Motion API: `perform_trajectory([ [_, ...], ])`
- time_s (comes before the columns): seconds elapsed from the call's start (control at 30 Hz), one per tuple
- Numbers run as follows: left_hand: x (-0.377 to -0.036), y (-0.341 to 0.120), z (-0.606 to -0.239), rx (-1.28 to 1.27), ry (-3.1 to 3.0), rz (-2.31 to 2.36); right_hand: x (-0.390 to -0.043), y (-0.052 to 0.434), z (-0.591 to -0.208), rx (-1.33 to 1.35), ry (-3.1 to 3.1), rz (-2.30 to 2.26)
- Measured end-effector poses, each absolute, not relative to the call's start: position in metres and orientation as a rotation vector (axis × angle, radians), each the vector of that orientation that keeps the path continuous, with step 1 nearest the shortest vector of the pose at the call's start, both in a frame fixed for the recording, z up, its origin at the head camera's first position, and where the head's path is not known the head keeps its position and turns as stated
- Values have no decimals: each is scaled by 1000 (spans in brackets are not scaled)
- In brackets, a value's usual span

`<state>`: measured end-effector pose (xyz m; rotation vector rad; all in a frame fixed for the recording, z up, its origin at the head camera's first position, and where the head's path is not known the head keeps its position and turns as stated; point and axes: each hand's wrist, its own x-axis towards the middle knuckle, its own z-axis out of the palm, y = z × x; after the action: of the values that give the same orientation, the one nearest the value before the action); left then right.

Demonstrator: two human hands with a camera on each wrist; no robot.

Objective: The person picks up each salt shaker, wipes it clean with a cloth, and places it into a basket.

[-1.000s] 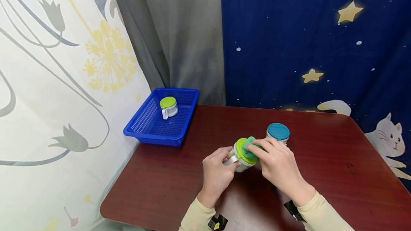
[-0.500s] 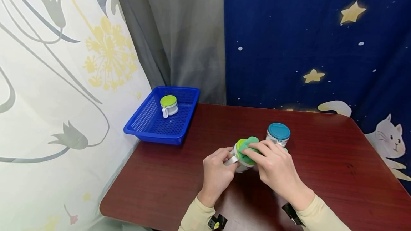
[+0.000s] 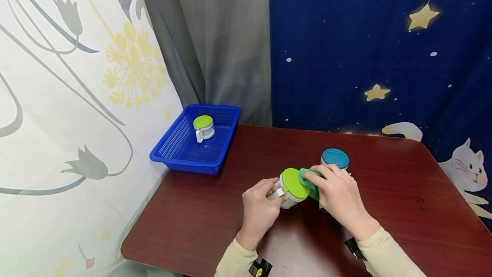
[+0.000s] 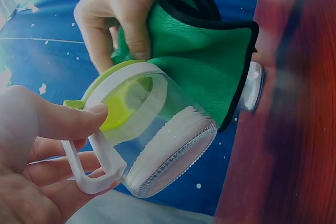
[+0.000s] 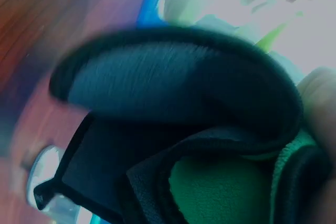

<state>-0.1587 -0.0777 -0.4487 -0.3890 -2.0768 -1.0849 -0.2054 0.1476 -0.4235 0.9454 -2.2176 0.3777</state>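
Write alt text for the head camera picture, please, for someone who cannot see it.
Two hands wipe a small clear jar with a lime lid: the left hand grips its handle, the right hand presses a green cloth against it. Behind stand a teal-lidded jar and a blue basket.

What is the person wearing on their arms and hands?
Both hands, the left hand and the right hand, are bare, without gloves. Pale cream long sleeves reach the wrists, and a small black device sits under each wrist.
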Motion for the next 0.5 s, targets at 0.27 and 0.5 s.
perform_trajectory([
  [0.27, -159, -78, -448, -399, -2070, -1079, -212, 154, -428, 906, -2230, 369],
  [0.5, -159, -77, -446, -400, -2066, -1083, -212, 153, -427, 901, -2230, 378],
])
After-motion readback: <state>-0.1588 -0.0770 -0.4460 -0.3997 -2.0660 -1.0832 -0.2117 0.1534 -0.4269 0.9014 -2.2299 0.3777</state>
